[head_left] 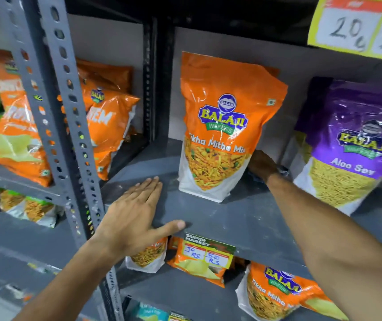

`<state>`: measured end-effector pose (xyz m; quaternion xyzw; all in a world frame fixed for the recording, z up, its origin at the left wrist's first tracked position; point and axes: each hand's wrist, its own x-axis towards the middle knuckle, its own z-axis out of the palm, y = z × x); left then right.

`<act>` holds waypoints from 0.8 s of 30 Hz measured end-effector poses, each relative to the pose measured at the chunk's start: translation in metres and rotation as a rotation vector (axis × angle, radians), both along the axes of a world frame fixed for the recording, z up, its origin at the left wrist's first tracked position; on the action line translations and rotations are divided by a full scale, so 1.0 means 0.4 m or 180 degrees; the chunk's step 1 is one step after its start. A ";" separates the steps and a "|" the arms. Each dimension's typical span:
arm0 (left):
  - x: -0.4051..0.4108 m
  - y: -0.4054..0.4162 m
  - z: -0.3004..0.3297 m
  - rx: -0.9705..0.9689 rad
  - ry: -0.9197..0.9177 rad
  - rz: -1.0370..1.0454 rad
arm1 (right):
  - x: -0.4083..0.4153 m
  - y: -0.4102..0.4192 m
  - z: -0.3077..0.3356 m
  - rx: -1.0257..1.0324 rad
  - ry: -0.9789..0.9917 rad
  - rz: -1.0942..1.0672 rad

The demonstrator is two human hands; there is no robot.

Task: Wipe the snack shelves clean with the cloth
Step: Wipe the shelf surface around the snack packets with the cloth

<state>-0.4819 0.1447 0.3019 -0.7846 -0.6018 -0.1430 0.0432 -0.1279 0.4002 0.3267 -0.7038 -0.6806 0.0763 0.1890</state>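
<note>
- Nearest, the left hand [136, 218] lies flat and open on the front part of the grey shelf [220, 218], fingers spread forward and thumb along the lip; it holds nothing and looks to be bracing.
- Just below that lip hangs a small price tag [210, 251], close to the left thumb. A careless sweep along the edge could knock it loose.
- Farther in, the right hand [260, 165] reaches between the orange Tikha Mitha Mix pouch [222, 126] and the purple Aloo Sev pouch [352, 144], low against the shelf.
- Its fingers are partly hidden behind the orange pouch, so I cannot tell how far they are closed. A bit of something dark shows under the wrist, probably the cloth [282, 170], but it is too hidden to be sure.
- The orange pouch stands upright, touching or nearly touching the right hand. My judgement is that a wipe to the left could push its base and tip it forward off the shelf.
- The purple pouch stands beside the right forearm, which could nudge it on the way out.
- The back corner behind the pouches looks hard to reach without moving them, so dust may be missed there.
- Beyond the slotted upright [53, 93], the neighbouring bay's orange packets [106, 121] lean loosely.
</note>
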 end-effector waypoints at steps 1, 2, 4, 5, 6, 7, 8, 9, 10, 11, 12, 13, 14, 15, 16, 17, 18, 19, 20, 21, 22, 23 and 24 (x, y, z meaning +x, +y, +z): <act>0.000 -0.001 -0.001 0.0005 0.0016 -0.0005 | -0.006 -0.014 0.005 0.0032 -0.0066 0.0046; 0.001 -0.003 0.000 0.0010 0.0021 -0.0005 | -0.011 -0.026 0.009 0.0065 -0.0140 0.0072; 0.002 -0.007 0.001 -0.0012 0.0011 -0.0006 | -0.029 -0.068 0.018 0.0141 -0.0287 0.0134; 0.002 -0.008 0.003 -0.0026 -0.0002 -0.0011 | -0.038 -0.090 0.021 0.0142 -0.0347 0.0144; 0.003 -0.009 0.004 -0.0038 -0.0013 -0.0014 | -0.047 -0.117 0.025 0.0131 -0.0397 0.0165; 0.002 -0.010 0.005 -0.0048 -0.0010 -0.0020 | -0.055 -0.145 0.027 0.0112 -0.0419 0.0167; 0.002 -0.010 0.006 -0.0054 0.0006 -0.0029 | -0.061 -0.176 0.029 0.0082 -0.0425 0.0177; 0.001 -0.010 0.004 -0.0061 0.0035 -0.0030 | -0.069 -0.212 0.031 0.0061 -0.0408 0.0203; 0.000 -0.009 0.003 -0.0065 0.0066 -0.0024 | -0.074 -0.252 0.033 0.0058 -0.0370 0.0234; 0.000 -0.008 0.002 -0.0069 0.0085 -0.0020 | -0.079 -0.299 0.036 0.0101 -0.0310 0.0255; 0.000 -0.007 0.001 -0.0069 0.0081 -0.0024 | -0.081 -0.345 0.038 0.0173 -0.0237 0.0276; 0.000 -0.007 0.001 -0.0071 0.0068 -0.0029 | -0.084 -0.392 0.041 0.0253 -0.0195 0.0313; 0.000 -0.007 0.002 -0.0078 0.0061 -0.0031 | -0.086 -0.436 0.044 0.0321 -0.0195 0.0372; 0.000 -0.008 0.003 -0.0093 0.0066 -0.0032 | -0.083 -0.467 0.041 0.0353 -0.0242 0.0441; 0.001 -0.010 0.005 -0.0107 0.0078 -0.0035 | -0.078 -0.500 0.038 0.0339 -0.0325 0.0502; 0.001 -0.011 0.007 -0.0117 0.0092 -0.0034 | -0.072 -0.530 0.034 0.0303 -0.0377 0.0555; 0.001 -0.012 0.008 -0.0119 0.0097 -0.0031 | -0.063 -0.559 0.027 0.0290 -0.0385 0.0615; 0.001 -0.013 0.008 -0.0121 0.0091 -0.0029 | -0.050 -0.586 0.018 0.0316 -0.0361 0.0712; 0.001 -0.013 0.009 -0.0123 0.0081 -0.0028 | -0.034 -0.609 0.008 0.0351 -0.0326 0.0845; 0.001 -0.013 0.009 -0.0122 0.0073 -0.0024 | -0.016 -0.631 0.000 0.0356 -0.0275 0.1006; 0.002 -0.013 0.009 -0.0114 0.0065 -0.0016 | 0.006 -0.649 -0.005 0.0307 -0.0137 0.1185; 0.003 -0.014 0.010 -0.0103 0.0060 -0.0007 | 0.028 -0.663 -0.003 0.0212 0.0138 0.1369; 0.004 -0.015 0.011 -0.0093 0.0059 0.0000 | 0.050 -0.672 0.005 0.0105 0.0509 0.1519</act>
